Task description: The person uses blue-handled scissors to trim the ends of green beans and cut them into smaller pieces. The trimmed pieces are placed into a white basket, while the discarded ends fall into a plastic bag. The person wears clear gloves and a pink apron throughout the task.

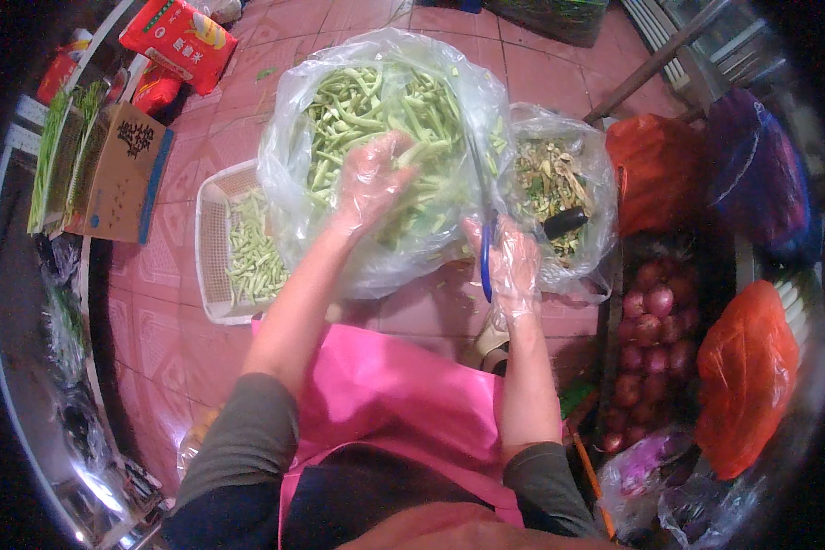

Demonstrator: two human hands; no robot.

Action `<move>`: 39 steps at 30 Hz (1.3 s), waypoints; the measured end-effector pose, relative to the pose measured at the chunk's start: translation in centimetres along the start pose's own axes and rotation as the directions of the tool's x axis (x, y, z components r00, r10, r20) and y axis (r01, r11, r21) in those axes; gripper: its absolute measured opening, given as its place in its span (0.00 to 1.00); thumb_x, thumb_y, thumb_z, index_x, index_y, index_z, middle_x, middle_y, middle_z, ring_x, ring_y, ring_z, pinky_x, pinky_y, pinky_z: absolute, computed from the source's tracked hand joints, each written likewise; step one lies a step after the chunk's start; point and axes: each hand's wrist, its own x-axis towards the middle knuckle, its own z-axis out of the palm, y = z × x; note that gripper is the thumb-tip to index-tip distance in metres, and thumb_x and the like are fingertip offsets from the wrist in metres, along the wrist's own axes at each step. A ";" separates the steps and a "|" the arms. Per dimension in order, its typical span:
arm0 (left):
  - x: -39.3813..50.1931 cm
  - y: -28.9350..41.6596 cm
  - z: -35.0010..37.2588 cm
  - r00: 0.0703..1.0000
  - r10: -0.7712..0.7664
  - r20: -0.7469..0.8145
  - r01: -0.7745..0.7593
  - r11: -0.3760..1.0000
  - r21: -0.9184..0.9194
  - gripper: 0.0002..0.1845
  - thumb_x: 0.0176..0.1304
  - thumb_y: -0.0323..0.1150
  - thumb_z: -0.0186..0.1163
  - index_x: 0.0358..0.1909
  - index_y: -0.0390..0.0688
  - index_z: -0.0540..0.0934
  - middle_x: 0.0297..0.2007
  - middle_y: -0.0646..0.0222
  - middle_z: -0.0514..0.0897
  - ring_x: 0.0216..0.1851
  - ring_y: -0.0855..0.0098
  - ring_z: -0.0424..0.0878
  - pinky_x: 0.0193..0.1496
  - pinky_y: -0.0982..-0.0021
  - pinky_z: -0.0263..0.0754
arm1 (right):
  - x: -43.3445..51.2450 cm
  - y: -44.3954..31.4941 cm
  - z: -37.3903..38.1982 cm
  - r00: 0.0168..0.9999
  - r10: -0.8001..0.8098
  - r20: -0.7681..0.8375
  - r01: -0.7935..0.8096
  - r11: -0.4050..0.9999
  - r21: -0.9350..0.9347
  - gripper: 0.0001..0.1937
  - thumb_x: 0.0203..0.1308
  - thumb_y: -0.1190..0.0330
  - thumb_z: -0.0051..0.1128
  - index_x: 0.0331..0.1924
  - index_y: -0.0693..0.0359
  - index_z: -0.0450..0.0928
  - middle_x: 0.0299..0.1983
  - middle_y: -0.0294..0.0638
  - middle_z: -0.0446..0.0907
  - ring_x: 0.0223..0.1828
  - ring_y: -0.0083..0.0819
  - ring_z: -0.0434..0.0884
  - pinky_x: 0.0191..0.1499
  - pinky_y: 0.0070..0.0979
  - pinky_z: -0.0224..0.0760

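A large clear plastic bag [282,158] full of long green beans [347,103] stands open on the floor before me. My left hand [375,179], in a thin clear plastic glove, reaches over the bag. Its fingers curl around a few pale beans [423,152]. At the bag's right side my gloved right hand [512,265] grips scissors [486,265] by their blue handles. Their blades point away from me along the bag's edge. To the left, a white plastic basket [210,254] contains short bean pieces [254,258], partly hidden behind the big bag.
A smaller clear bag [595,258] at right holds brownish trimmings [550,172] and a black object [565,221]. Red onions [650,323] and orange-red bags [746,378] line the right side. A cardboard box [120,175] and red printed bags [179,41] stand at left.
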 end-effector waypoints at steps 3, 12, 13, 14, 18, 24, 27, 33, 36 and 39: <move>-0.3 0.2 -0.6 0.998 0.055 0.004 -0.055 0.998 0.000 0.17 0.49 0.34 0.66 0.41 0.40 0.81 0.33 0.52 0.83 0.34 0.54 0.82 0.38 0.61 0.75 | 0.1 -0.1 0.2 0.997 -0.077 -0.013 0.076 0.993 -0.090 0.21 0.59 0.49 0.58 0.36 0.63 0.78 0.30 0.56 0.80 0.34 0.55 0.80 0.38 0.46 0.69; -1.3 1.1 0.1 0.993 0.057 0.099 -0.054 0.998 -0.033 0.18 0.50 0.34 0.66 0.43 0.38 0.82 0.38 0.52 0.84 0.38 0.56 0.84 0.42 0.63 0.77 | 0.3 0.1 0.7 0.995 -0.103 0.016 0.104 0.986 -0.133 0.26 0.61 0.46 0.53 0.35 0.66 0.74 0.28 0.61 0.79 0.35 0.61 0.79 0.38 0.50 0.69; -1.4 1.3 0.2 0.993 0.070 0.099 -0.068 0.997 -0.024 0.18 0.50 0.35 0.66 0.43 0.38 0.82 0.39 0.52 0.84 0.38 0.56 0.84 0.42 0.64 0.76 | 0.3 0.1 0.7 0.994 -0.104 0.011 0.105 0.986 -0.128 0.25 0.61 0.46 0.54 0.36 0.66 0.75 0.28 0.61 0.79 0.35 0.61 0.79 0.38 0.50 0.69; -1.4 1.4 0.2 0.991 0.087 0.101 -0.086 0.996 -0.012 0.18 0.50 0.35 0.66 0.43 0.38 0.83 0.39 0.53 0.84 0.39 0.57 0.84 0.43 0.64 0.76 | 0.3 0.1 0.6 0.994 -0.106 0.005 0.105 0.987 -0.122 0.25 0.61 0.46 0.54 0.36 0.66 0.75 0.28 0.60 0.79 0.35 0.60 0.79 0.38 0.49 0.69; -1.5 2.2 0.0 0.990 0.045 0.137 -0.040 0.998 -0.039 0.18 0.51 0.36 0.66 0.43 0.39 0.83 0.39 0.52 0.84 0.40 0.56 0.84 0.44 0.64 0.76 | 0.2 0.1 0.3 0.997 -0.068 0.026 0.071 0.990 -0.121 0.23 0.60 0.47 0.54 0.35 0.64 0.77 0.28 0.58 0.80 0.34 0.58 0.80 0.38 0.49 0.69; -1.2 3.1 0.1 0.979 -0.112 0.173 0.142 0.975 -0.172 0.14 0.56 0.36 0.64 0.41 0.38 0.83 0.35 0.59 0.85 0.35 0.65 0.84 0.39 0.68 0.75 | 0.0 0.2 -0.2 1.000 -0.014 -0.003 0.014 0.996 0.090 0.20 0.60 0.51 0.57 0.33 0.62 0.77 0.28 0.56 0.80 0.31 0.56 0.80 0.36 0.46 0.70; -0.7 2.6 0.2 0.918 -0.363 0.157 0.389 0.751 -0.533 0.10 0.58 0.34 0.63 0.39 0.40 0.81 0.30 0.69 0.83 0.30 0.74 0.80 0.32 0.72 0.73 | 0.4 0.7 0.0 1.000 -0.005 -0.021 0.007 0.997 0.074 0.19 0.60 0.52 0.56 0.34 0.62 0.78 0.27 0.55 0.80 0.31 0.54 0.80 0.36 0.45 0.70; -0.3 0.9 0.1 0.787 -0.612 0.083 0.344 0.322 -0.882 0.09 0.60 0.35 0.64 0.40 0.47 0.76 0.29 0.78 0.77 0.25 0.82 0.75 0.20 0.82 0.64 | 0.1 1.1 2.2 0.978 -0.206 -0.039 0.205 0.978 -0.038 0.20 0.61 0.53 0.57 0.37 0.65 0.76 0.26 0.57 0.79 0.30 0.55 0.79 0.35 0.46 0.70; -0.2 0.4 0.1 0.723 -0.677 0.140 0.363 0.199 -0.910 0.13 0.59 0.37 0.64 0.43 0.49 0.74 0.34 0.77 0.75 0.30 0.81 0.75 0.24 0.79 0.67 | 0.1 1.0 2.6 0.975 -0.222 0.024 0.223 0.968 -0.111 0.21 0.60 0.51 0.57 0.38 0.65 0.76 0.29 0.60 0.80 0.32 0.57 0.80 0.36 0.47 0.71; -0.3 0.2 0.3 0.706 -0.677 0.206 0.392 0.132 -0.910 0.14 0.59 0.38 0.65 0.44 0.50 0.74 0.36 0.76 0.75 0.33 0.79 0.75 0.27 0.75 0.69 | 0.0 0.7 2.5 0.970 -0.239 0.043 0.242 0.965 -0.099 0.22 0.59 0.51 0.58 0.39 0.65 0.77 0.29 0.61 0.80 0.33 0.56 0.80 0.36 0.48 0.71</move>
